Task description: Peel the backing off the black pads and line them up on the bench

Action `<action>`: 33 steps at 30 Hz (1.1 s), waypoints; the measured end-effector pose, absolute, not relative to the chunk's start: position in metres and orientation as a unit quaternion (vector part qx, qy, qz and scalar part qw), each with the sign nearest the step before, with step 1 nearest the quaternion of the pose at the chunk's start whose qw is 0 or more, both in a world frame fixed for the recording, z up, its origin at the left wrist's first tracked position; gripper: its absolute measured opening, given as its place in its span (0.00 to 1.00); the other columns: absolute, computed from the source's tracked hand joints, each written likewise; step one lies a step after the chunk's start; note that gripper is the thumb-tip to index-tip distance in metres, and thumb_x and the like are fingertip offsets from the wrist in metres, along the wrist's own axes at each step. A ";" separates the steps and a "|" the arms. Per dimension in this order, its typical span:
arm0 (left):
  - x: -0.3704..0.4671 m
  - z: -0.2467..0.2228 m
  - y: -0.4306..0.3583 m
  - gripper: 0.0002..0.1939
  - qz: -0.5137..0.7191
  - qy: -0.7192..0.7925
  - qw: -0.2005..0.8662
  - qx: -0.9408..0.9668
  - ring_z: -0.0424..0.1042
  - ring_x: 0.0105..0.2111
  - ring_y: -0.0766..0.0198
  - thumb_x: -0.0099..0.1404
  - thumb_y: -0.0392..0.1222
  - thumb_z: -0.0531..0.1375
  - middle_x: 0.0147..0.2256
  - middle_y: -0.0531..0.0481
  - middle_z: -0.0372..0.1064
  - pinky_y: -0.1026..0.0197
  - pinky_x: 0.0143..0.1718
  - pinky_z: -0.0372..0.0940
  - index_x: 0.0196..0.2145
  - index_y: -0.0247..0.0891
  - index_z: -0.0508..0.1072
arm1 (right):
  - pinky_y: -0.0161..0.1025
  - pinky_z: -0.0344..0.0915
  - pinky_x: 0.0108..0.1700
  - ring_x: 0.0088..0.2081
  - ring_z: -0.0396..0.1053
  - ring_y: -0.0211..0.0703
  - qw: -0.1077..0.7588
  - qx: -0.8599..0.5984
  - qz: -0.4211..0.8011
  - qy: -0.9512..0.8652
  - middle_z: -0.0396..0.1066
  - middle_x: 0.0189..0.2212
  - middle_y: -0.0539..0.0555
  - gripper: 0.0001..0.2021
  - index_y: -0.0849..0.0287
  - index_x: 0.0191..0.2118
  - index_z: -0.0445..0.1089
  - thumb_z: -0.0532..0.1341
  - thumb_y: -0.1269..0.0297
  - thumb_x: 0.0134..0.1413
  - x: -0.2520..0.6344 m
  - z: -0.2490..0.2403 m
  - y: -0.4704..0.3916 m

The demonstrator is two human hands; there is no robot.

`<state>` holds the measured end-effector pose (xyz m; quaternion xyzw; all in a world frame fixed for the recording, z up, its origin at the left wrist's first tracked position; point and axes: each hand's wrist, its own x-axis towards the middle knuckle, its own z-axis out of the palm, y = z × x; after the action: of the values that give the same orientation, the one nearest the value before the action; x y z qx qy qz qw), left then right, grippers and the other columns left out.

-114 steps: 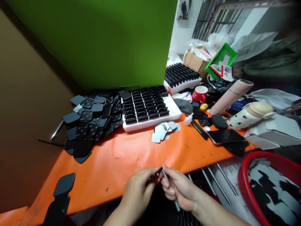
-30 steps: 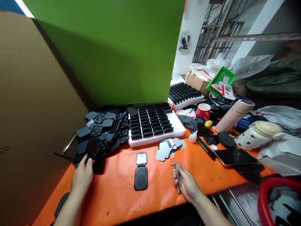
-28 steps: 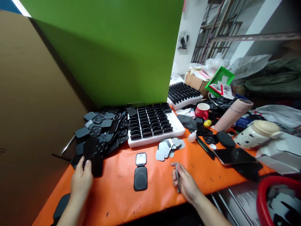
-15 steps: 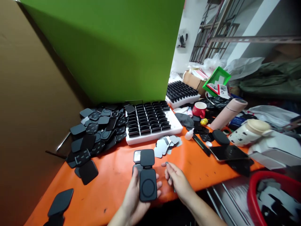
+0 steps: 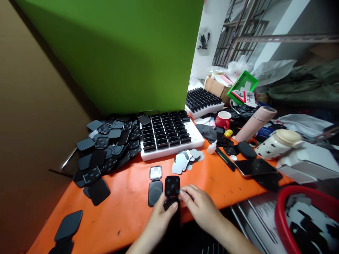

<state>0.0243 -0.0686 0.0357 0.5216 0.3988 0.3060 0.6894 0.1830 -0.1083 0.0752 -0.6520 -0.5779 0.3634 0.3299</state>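
Note:
My left hand (image 5: 163, 211) grips a black hinged folding charger pad (image 5: 172, 186), its upper panel raised and showing several faint round spots. The lower panel is dark and partly behind my thumb. At the right edge of that pad, near the hinge, is my right hand (image 5: 198, 204), its thumb and fingers pinched together. What they hold, if anything, is too small to make out. Just left of the held pad, a second hinged pad (image 5: 155, 193) lies unfolded on the orange table (image 5: 127, 215), with a pale shiny square in its upper panel.
Black pads (image 5: 106, 148) form a heap at the left. Behind the hands stand a white foam tray (image 5: 197, 137) with rows of black pieces and a pile of grey-white sheets (image 5: 181, 161). To the right are a phone (image 5: 254, 167), a pink bottle (image 5: 255, 123) and a red basket (image 5: 282, 211).
The held pad has been turned over from its ringed face to its spotted face. My right hand has moved left to its edge. The pad lying on the table is now uncovered.

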 end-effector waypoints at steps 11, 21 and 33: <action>0.022 0.041 -0.084 0.28 0.246 0.368 0.543 0.714 0.56 0.55 0.57 0.64 0.32 0.47 0.58 0.49 0.54 0.55 0.55 0.52 0.60 0.46 0.49 | 0.33 0.55 0.32 0.31 0.66 0.40 0.186 -0.652 0.291 -0.675 0.69 0.30 0.52 0.12 0.56 0.34 0.67 0.48 0.59 0.59 0.185 0.093 -0.102; 0.018 0.027 -0.092 0.27 0.253 0.386 0.528 0.713 0.59 0.53 0.56 0.64 0.33 0.46 0.54 0.43 0.59 0.53 0.54 0.54 0.61 0.44 0.47 | 0.31 0.52 0.28 0.28 0.63 0.38 0.209 -0.638 0.333 -0.662 0.68 0.28 0.51 0.14 0.58 0.31 0.69 0.55 0.52 0.54 0.186 0.081 -0.100; 0.029 0.034 -0.086 0.22 0.280 0.380 0.655 0.591 0.58 0.54 0.52 0.61 0.37 0.53 0.52 0.43 0.63 0.52 0.54 0.52 0.54 0.39 0.62 | 0.31 0.54 0.28 0.26 0.62 0.36 0.293 -0.629 0.377 -0.614 0.65 0.23 0.48 0.14 0.59 0.24 0.64 0.53 0.59 0.56 0.175 0.073 -0.104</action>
<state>0.0286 -0.0861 0.0337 0.5905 0.3804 0.2795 0.6545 0.1745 -0.1038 0.0730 -0.6287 -0.6136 0.3775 0.2928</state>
